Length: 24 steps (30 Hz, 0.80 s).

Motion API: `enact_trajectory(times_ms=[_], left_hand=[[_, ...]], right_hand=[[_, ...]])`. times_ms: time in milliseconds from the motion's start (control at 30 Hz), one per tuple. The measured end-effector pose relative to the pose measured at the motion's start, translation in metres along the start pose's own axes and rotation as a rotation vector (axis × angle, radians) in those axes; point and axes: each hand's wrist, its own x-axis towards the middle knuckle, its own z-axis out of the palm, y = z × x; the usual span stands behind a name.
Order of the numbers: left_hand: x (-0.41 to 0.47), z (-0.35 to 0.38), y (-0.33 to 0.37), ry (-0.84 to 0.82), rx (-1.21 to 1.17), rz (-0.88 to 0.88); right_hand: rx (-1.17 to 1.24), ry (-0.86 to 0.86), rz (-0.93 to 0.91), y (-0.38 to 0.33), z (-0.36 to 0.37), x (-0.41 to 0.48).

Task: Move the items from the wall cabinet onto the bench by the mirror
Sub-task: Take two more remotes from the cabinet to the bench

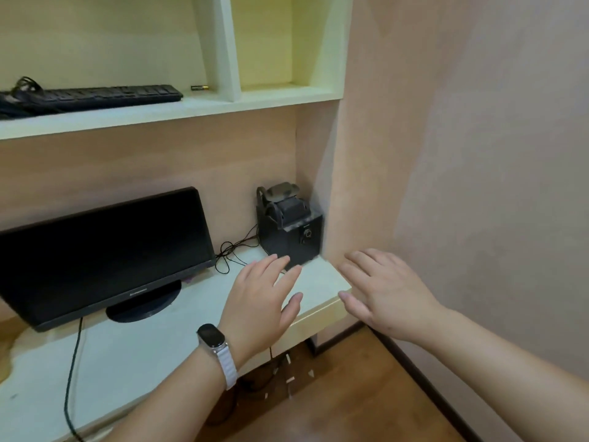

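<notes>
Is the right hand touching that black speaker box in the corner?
Apart. The head view shows a strip of pale desk between the right hand and the black speaker box.

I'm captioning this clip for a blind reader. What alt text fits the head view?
Both hands are open and empty: the left hand, wearing a wristband, and the right hand reach toward a black speaker in the back right corner of the desk. A monitor stands to its left; a keyboard and a battery lie on the shelf above.
</notes>
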Motion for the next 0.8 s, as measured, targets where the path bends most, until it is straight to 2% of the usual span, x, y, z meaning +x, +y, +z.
enact_trajectory(times_ms=[167,333,600,800], left_hand=[[0.030,0.010,-0.029,0.035,0.003,-0.018],[0.068,0.007,-0.047,0.092,0.056,-0.023],[0.173,-0.006,-0.068,0.260,0.190,-0.052],[0.263,-0.023,-0.063,0.350,0.265,-0.107]], right_hand=[[0.004,0.011,-0.011,0.019,0.004,0.058],[0.040,0.139,-0.052,0.045,0.013,0.113],[0.064,0.272,-0.137,0.112,0.015,0.211],[0.055,0.436,-0.258,0.170,-0.010,0.290]])
